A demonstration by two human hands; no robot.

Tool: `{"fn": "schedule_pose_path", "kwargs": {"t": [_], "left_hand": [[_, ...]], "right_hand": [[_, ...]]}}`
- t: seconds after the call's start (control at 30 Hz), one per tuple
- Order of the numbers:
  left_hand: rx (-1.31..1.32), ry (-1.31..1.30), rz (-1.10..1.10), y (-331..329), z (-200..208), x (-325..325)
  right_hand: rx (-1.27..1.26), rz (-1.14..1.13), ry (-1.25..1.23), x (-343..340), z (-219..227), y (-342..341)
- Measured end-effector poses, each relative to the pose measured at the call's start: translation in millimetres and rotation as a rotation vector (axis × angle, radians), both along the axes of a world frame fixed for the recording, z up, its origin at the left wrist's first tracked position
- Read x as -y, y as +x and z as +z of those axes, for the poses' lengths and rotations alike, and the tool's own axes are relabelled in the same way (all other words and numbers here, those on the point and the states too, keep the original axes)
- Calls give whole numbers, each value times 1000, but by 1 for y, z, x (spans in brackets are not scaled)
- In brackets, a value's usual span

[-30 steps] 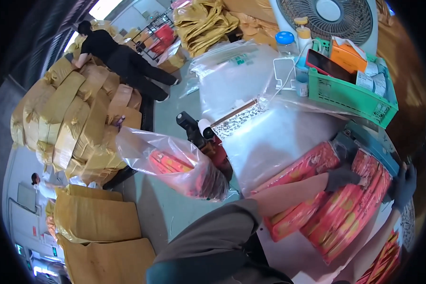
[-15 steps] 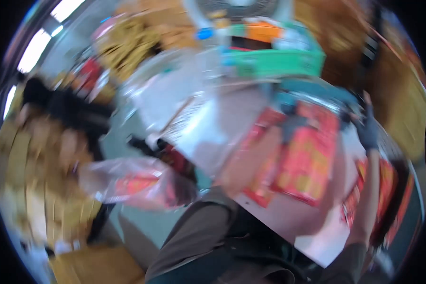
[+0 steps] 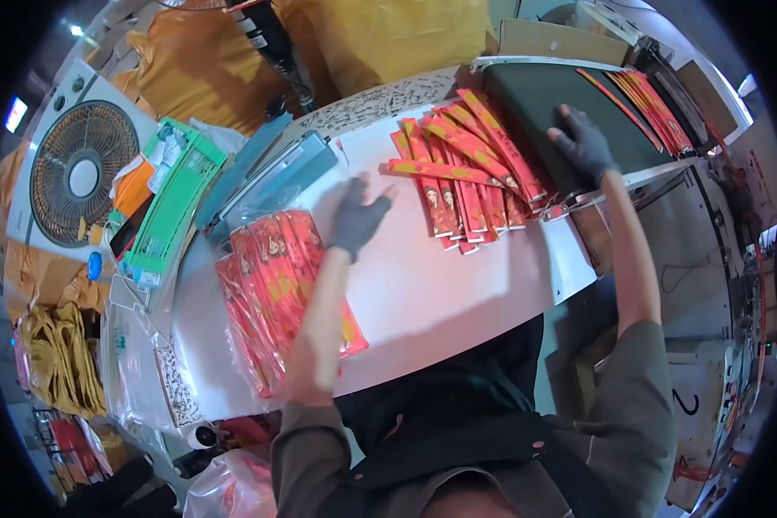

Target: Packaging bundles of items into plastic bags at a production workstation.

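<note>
My left hand [image 3: 356,216], in a grey glove with bare fingertips, is above the white table [image 3: 457,306], its fingers apart and holding nothing. It is between a loose pile of long, narrow red-and-gold packets [image 3: 466,186] and a clear plastic bag [image 3: 242,324] around similar red packets. My right hand [image 3: 585,147], gloved the same way, reaches over the dark green conveyor belt [image 3: 527,108] with fingers spread and nothing in them. Farther along the belt lies a row of the same slim packets [image 3: 652,108].
To the left are a grey fan [image 3: 84,177] and a green basket [image 3: 168,207] with small items. A blue-grey tool [image 3: 276,181] lies at the table's back edge. Large yellow sacks [image 3: 397,43] stand behind. Another plastic bag [image 3: 229,483] is below the table's left end.
My view has swung right and now takes in the conveyor belt and the loose pile. Both hands now show clearly; the earlier picture is heavily blurred.
</note>
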State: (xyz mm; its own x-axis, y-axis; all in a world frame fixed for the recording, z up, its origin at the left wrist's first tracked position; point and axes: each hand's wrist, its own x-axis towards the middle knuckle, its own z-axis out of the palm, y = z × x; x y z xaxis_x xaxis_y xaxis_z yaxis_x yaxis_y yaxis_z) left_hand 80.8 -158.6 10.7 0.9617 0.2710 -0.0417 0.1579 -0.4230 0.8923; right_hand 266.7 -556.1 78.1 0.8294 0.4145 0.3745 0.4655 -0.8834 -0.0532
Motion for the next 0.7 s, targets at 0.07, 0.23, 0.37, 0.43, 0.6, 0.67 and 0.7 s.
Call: {"fn": "schedule_pose_path", "kwargs": {"t": [0.07,0.23,0.37,0.43,0.6,0.67,0.7], "left_hand": [[188,-551,-26,27,-46,27],[358,16,141,59,-49,68],[406,-113,173,84,-68,65],[429,65,223,106,-67,72],[96,29,294,81,-46,56],[210,-90,122,56,-14,89],[182,-447,15,39,2,100]], "right_hand": [[-7,135,79,-53,-4,-29],[68,265,100,-137,-43,-67],[-744,-142,729,-126,-98,-11],[-507,-299,667,-88,-150,33],[-391,-21,376,-144,-123,1],[-557,-18,456,-117,-109,-22],[-554,6,495,-110,-114,-32]]}}
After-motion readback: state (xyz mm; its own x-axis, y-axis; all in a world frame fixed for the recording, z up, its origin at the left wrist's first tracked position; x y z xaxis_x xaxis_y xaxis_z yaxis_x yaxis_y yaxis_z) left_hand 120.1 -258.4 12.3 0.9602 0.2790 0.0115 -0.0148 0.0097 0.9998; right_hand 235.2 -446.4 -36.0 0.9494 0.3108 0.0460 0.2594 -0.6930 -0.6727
